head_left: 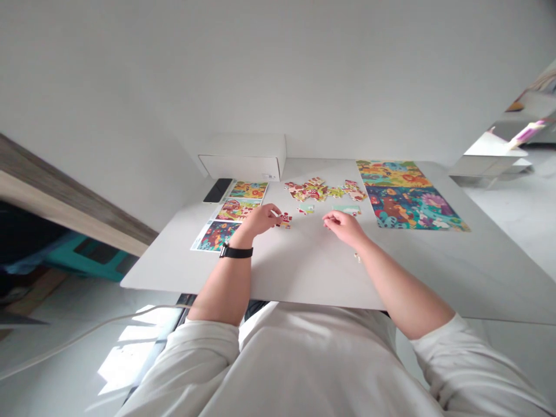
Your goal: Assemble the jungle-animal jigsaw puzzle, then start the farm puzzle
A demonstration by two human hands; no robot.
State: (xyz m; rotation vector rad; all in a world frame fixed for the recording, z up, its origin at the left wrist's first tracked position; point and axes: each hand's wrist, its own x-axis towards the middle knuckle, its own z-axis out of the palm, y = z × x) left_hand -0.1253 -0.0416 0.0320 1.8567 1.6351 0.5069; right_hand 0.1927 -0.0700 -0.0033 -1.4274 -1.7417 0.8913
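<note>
My left hand (263, 220), with a black band at the wrist, has its fingers closed at the edge of a red jigsaw puzzle piece (285, 220); the fingertips partly cover it. To the right, my right hand (343, 226) hovers low over the table with thumb and fingers pinched together; whatever is between them is too small to make out. Just beyond it lies a pale green jigsaw piece (351, 209). Another green and red piece (305, 209) rests between the hands. Further back is a loose heap of jigsaw pieces (309, 191), mostly red, pink and yellow-green.
A sheet with three small pictures (238, 209) lies at the left, a black phone (218, 190) beside it. Behind stands a white box (243, 165) near the wall. Two colourful animal pictures (408, 200) cover the right part of the white table (304, 272).
</note>
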